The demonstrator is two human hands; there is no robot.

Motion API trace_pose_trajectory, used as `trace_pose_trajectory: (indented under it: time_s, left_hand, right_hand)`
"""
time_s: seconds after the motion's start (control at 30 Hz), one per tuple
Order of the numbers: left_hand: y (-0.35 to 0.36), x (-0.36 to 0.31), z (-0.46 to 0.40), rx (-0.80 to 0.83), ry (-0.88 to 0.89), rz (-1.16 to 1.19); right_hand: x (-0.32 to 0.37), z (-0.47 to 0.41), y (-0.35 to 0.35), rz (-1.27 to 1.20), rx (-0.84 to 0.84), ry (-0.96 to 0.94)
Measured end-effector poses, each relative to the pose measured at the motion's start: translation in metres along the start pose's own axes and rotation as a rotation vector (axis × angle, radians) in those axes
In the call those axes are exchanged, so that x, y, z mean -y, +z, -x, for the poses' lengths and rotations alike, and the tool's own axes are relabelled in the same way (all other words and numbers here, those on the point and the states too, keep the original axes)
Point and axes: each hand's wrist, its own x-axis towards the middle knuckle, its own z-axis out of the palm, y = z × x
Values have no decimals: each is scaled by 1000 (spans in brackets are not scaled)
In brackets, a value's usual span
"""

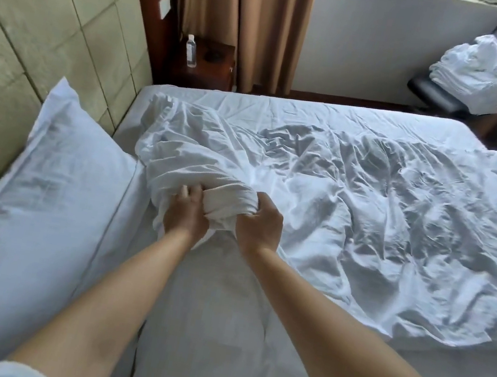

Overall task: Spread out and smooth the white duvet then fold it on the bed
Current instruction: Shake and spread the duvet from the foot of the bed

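One crumpled white cotton duvet [354,199] lies across the middle and right of the frame, spread over most of the white-sheeted bed [335,112] and deeply creased; its near corner is bunched into a thick roll at the centre of the frame. Two bare hands meet on that roll; the left hand [187,211] has its fingers curled tightly into the fabric on the roll's left side, and the right hand [259,224] is clenched over the roll's right end, so both fists are closed on the duvet and lie close together, with a short band of cloth showing between them. Two forearms run down to the lower edge of the frame.

Two white pillows show: one large flanged white pillow [27,184] at the left of the frame, leaning on the padded beige panelled headboard [38,21], and one plumper white pillow [204,329] at lower centre, between the forearms.

In the upper middle stands one dark wooden nightstand [210,63] with one clear plastic bottle [190,51] upright on it; tan curtains [268,20] hang just beside it. At upper right, one heap of white linen [471,74] rests on a dark upholstered chair [437,95] below the window wall.
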Motion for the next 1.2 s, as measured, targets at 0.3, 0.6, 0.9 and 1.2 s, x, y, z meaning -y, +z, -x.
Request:
trace_pose_trajectory:
  time_s: [0.3, 0.6, 0.9, 1.2]
  left_hand:
    - [-88, -42, -10, 99, 242, -402]
    - [-77, -24, 46, 245, 266, -302]
    - [-16, 61, 59, 176, -728, 775]
    - [32, 72, 12, -18, -767, 1579]
  right_hand:
    - [1, -24, -19, 333, -88, -219]
    - [-35, 15, 31, 636, 194, -336]
    - [-27, 17, 22, 302, 66, 112]
    - [-43, 24, 15, 361, 155, 121]
